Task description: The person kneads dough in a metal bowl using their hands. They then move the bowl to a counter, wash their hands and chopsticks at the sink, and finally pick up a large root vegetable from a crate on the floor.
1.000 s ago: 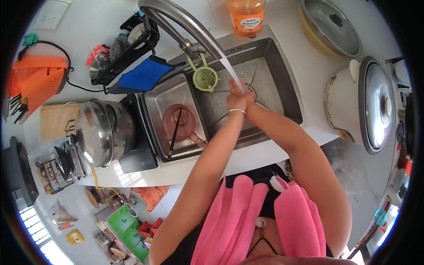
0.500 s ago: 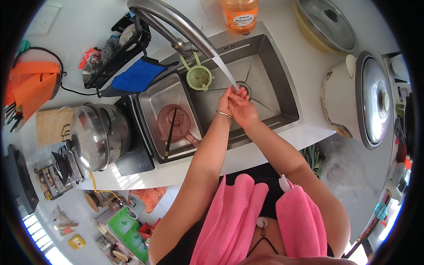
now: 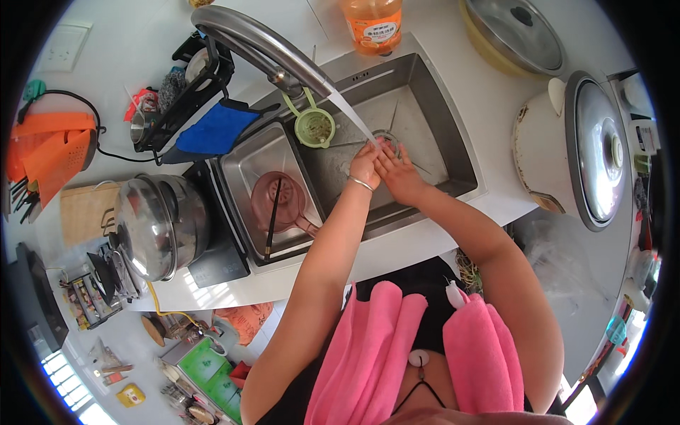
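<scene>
Water runs from the curved metal faucet (image 3: 297, 60) onto my two hands over the large sink basin (image 3: 453, 134). My left hand (image 3: 364, 167), with a silver bangle at its wrist, is under the stream near the drain, its fingers stretched out and partly covered. My right hand (image 3: 405, 180) lies back up against it, fingers straight and slightly spread, the tips touching the left fingers. Neither holds anything. A green strainer (image 3: 315, 127) hangs at the divider beside the faucet. The smaller basin (image 3: 244, 159) holds a pinkish translucent ladle-like scoop (image 3: 287, 202) with a dark stick (image 3: 273, 219) across it.
Behind the sink stands an orange liquid bottle (image 3: 375, 32). To the right are a lidded yellow basin (image 3: 513, 35) and a white lidded pot (image 3: 545, 149). On the left sit a steel pot (image 3: 152, 223), a blue cloth (image 3: 216, 129) and an orange knife holder (image 3: 53, 145).
My right hand has turned from palm up to back up and shifted right, its fingers now lying across the left hand. The whole view has shifted slightly.
</scene>
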The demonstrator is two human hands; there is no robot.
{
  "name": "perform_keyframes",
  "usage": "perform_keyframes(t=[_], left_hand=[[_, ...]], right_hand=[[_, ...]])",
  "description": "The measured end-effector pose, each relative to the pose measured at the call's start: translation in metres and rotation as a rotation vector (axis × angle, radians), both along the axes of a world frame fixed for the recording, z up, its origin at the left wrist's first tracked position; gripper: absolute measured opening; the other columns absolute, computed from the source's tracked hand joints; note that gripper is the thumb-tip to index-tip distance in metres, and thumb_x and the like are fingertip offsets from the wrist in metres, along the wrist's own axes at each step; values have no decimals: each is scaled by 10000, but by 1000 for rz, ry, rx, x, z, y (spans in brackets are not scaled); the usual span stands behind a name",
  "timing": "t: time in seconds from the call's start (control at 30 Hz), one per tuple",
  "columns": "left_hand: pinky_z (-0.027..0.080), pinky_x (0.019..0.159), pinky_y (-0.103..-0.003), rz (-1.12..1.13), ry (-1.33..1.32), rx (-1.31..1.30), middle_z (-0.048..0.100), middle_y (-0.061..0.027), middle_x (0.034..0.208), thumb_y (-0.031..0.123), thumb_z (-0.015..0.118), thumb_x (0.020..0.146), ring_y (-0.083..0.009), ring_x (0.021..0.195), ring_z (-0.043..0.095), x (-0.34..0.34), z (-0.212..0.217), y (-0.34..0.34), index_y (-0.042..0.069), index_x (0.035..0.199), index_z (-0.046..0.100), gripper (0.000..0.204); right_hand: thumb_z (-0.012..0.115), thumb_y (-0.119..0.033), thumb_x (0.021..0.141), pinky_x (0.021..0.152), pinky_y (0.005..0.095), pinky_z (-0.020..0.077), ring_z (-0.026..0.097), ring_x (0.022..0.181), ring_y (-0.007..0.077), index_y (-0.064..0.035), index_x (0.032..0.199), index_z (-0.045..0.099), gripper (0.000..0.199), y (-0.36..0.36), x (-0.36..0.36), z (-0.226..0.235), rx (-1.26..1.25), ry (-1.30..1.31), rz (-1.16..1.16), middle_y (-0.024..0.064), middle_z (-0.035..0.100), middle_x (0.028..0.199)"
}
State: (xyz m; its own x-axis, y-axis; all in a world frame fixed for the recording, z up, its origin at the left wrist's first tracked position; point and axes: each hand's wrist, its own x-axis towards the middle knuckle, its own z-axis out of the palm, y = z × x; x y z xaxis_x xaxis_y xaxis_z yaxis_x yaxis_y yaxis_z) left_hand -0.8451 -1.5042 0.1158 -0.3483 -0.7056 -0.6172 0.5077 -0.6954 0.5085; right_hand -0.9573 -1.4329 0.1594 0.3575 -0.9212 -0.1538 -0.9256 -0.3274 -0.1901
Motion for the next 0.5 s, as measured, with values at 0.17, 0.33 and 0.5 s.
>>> perform_keyframes(t=[0.17,0.33,0.5], left_hand=[[533,866,-391,-10,-67,-47,636,-173,1016,117,507,968,-292,945,628,1,4,5,-58,990,582,192],[558,780,-377,-75,-127,115,660,-188,922,93,548,943,-290,841,654,7,5,-7,-74,904,603,179],[550,817,-410,-92,-178,-149,644,-210,970,177,495,991,-318,855,656,11,-18,1,-104,1035,567,294]], right_hand=[[524,-97,829,1154,561,78,174,1451,272,-25,1465,284,683,6,7,-10,-46,-54,-19,120,239,1552],[564,-76,791,1146,586,60,175,1452,260,-41,1458,307,715,9,10,-6,-26,-155,-68,100,258,1546],[588,-63,752,1143,589,68,175,1450,280,-44,1442,333,736,7,5,-9,-31,-176,-77,124,259,1538]])
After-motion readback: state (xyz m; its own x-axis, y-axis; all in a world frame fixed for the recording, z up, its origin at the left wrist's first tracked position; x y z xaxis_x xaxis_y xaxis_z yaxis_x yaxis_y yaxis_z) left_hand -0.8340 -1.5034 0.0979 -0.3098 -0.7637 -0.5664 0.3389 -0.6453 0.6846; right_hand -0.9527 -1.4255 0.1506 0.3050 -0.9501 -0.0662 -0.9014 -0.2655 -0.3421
